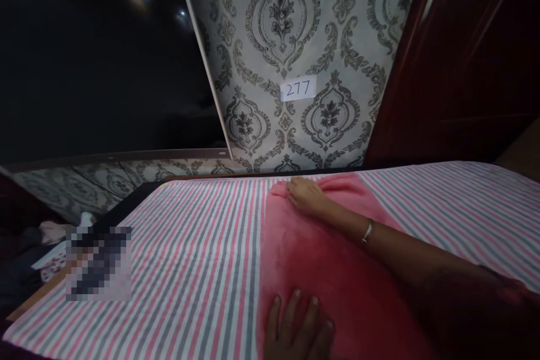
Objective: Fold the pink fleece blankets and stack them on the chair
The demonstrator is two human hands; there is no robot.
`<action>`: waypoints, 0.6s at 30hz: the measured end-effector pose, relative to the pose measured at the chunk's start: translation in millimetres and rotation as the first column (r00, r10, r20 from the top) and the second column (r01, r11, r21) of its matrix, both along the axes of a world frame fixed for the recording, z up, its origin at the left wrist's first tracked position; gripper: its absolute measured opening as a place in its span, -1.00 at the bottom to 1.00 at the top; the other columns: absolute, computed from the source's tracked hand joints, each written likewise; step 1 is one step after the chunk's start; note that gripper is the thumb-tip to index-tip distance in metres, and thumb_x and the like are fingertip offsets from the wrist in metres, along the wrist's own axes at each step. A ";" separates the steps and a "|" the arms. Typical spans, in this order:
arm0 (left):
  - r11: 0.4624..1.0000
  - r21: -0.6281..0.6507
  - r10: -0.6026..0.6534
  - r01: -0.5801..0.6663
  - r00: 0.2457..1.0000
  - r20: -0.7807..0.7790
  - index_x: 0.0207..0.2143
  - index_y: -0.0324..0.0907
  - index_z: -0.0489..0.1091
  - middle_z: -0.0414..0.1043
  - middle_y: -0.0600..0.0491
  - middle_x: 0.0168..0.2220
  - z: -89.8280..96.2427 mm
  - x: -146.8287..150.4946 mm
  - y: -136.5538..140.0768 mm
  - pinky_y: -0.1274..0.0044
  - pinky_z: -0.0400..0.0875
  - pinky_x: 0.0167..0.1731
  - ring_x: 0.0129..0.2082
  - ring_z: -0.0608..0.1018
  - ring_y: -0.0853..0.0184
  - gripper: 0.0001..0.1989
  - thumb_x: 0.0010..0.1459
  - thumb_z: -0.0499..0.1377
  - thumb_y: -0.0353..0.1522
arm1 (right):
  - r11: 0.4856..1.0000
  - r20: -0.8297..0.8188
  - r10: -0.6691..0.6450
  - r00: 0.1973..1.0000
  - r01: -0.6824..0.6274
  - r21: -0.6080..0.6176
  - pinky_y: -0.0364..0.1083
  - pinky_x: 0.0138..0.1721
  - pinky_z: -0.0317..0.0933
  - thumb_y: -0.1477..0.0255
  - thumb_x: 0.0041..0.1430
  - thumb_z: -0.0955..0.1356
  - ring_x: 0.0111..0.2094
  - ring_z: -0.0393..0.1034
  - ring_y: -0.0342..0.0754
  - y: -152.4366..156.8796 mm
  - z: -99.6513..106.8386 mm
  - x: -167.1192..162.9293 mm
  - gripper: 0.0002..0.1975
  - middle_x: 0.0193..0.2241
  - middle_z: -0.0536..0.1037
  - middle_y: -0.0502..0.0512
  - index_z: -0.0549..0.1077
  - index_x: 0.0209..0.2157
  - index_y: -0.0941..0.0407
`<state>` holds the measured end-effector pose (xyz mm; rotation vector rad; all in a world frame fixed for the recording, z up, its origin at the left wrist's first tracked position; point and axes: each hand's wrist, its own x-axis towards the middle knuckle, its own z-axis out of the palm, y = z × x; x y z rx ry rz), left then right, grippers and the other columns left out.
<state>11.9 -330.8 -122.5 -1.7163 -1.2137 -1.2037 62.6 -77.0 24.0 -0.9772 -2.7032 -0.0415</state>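
Observation:
A pink cloth, soft like a towel, lies lengthwise over the striped sheet. At its far end, my right hand, with a bracelet on the wrist, is closed on the bunched edge. Folds run right from those fingers along the far edge. Close to me at the bottom, my left hand rests flat on the same cloth, fingers apart and holding nothing; its wrist is out of view.
The striped sheet covers a table-like surface reaching the patterned wall. A large dark screen hangs at upper left. A paper label reads 277. Dark red wood stands at right. Piled fabrics lie beyond the left edge, beside a blurred patch.

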 end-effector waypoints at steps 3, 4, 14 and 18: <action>1.000 0.011 0.013 -0.013 1.000 0.016 -0.28 0.01 0.58 0.65 0.12 -0.08 -1.7 1.4 1.8 0.15 0.10 0.36 0.28 0.40 0.19 -0.83 0.27 0.17 -0.37 | 0.997 -0.015 0.072 0.997 -0.072 0.008 -0.01 -0.03 0.19 0.50 0.41 0.18 -0.05 0.38 0.09 -19.0 -21.5 8.9 -0.69 -0.09 0.54 0.26 0.51 -0.04 0.17; 1.000 0.016 0.017 -0.017 1.000 0.024 -0.28 0.02 0.58 0.65 0.13 -0.09 -1.7 1.9 2.1 0.16 0.11 0.36 0.28 0.41 0.20 -0.84 0.25 0.19 -0.37 | 0.998 -0.030 0.065 0.997 -0.065 -0.001 -0.02 -0.05 0.19 0.49 0.42 0.17 -0.06 0.38 0.08 -21.5 -26.0 11.0 -0.69 -0.10 0.54 0.24 0.53 -0.07 0.16; 1.000 0.010 0.030 -0.030 1.000 0.003 -0.29 0.03 0.57 0.64 0.16 -0.06 -2.6 2.2 2.9 0.15 0.08 0.37 0.30 0.37 0.18 -0.83 0.23 0.19 -0.40 | 0.960 -0.007 -0.120 0.993 0.115 -0.257 -0.14 -0.15 0.21 0.46 0.24 0.34 -0.08 0.46 0.04 51.1 7.9 -11.1 -0.59 0.02 0.55 0.26 0.47 0.12 0.16; 0.997 -0.076 0.003 -0.007 0.999 -0.044 -0.20 0.02 0.58 0.61 0.13 0.01 2.3 -0.7 -6.0 0.14 0.02 0.38 0.33 0.33 0.15 -0.82 0.21 0.20 -0.39 | 0.944 0.089 -0.036 0.995 0.063 -0.325 -0.16 -0.22 0.20 0.42 0.22 0.37 -0.19 0.45 0.00 73.5 8.9 -26.2 -0.78 -0.11 0.61 0.20 0.61 -0.14 0.14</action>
